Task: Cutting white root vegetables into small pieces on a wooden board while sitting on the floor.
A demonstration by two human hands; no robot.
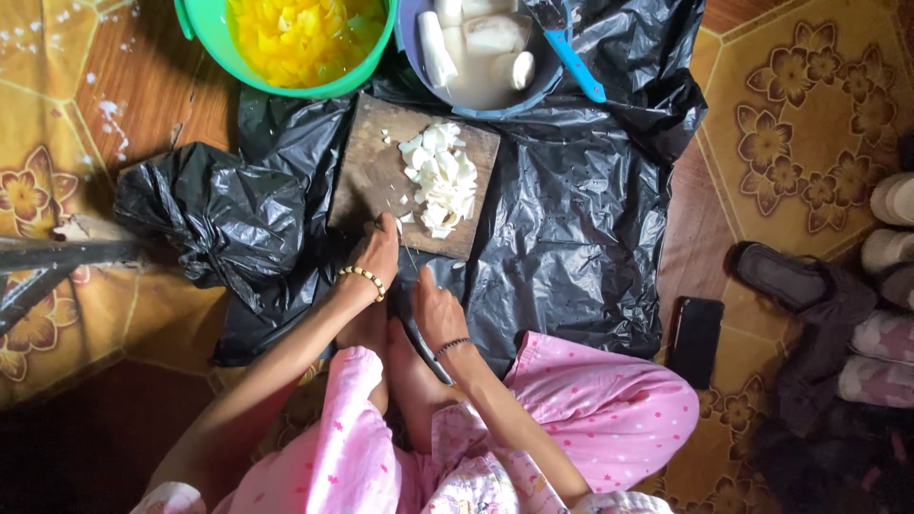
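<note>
A brown wooden cutting board (376, 171) lies on a black plastic sheet (571, 219), with a heap of chopped white pieces (441, 179) on its right side. My left hand (379, 252), wearing a bead bracelet, rests at the board's near edge with its fingertips curled; what they hold is hidden. Just below it, my right hand (436, 309), with a dark wrist band, is closed around a thin knife (407, 252) whose blade points up toward the board's edge. My bare feet lie between my hands and my pink trousers.
A green bowl (205, 29) of yellow pieces and a blue bowl (547, 81) holding peeled white roots and a blue-handled tool (576, 62) stand beyond the board. A crumpled black bag (214, 214) lies left. A dark phone (696, 341) and sandals (781, 276) lie right.
</note>
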